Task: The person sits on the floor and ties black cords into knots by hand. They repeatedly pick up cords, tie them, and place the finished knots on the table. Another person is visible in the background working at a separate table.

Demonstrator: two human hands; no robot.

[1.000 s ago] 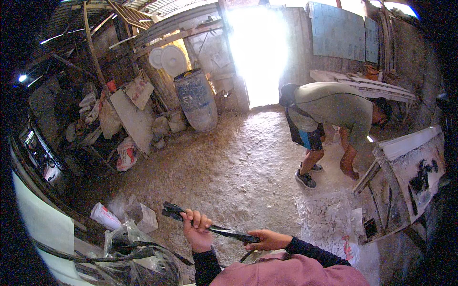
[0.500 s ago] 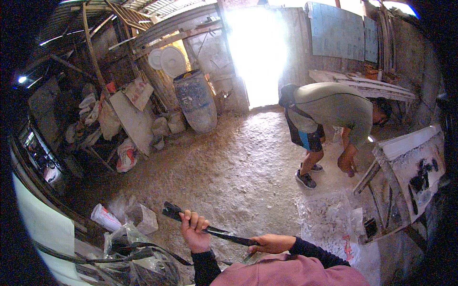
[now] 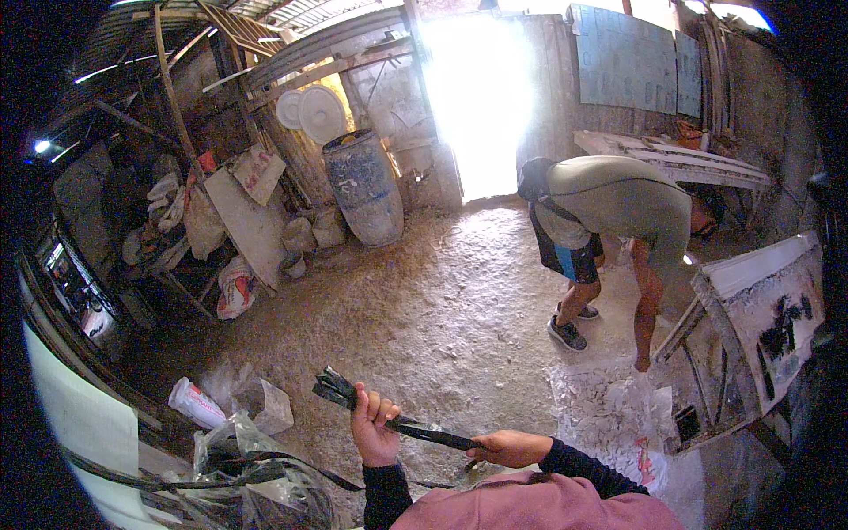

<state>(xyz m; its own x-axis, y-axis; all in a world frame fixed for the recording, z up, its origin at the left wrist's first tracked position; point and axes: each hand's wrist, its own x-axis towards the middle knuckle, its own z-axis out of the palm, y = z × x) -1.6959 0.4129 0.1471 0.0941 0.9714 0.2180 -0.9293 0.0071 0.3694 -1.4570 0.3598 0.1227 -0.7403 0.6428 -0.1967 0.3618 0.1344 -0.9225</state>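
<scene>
I hold a long black metal tool (image 3: 415,427) with a forked, claw-like end (image 3: 334,386) across my front, low in the view. My left hand (image 3: 373,422) is wrapped around its shaft just behind the claw end. My right hand (image 3: 505,447) grips the other end, fingers closed over it. The bar runs nearly level, slightly higher on the left. Both forearms wear dark sleeves under a pink top.
Another person (image 3: 618,221) bends over at the right beside a slanted white board (image 3: 768,300). A blue barrel (image 3: 362,185) stands at the back near the bright doorway. Sacks, boards and clutter line the left wall; plastic bags (image 3: 247,459) and a block (image 3: 265,402) lie at lower left.
The person at the right has lowered an arm toward the floor. My hands and the bar have shifted slightly downward and right.
</scene>
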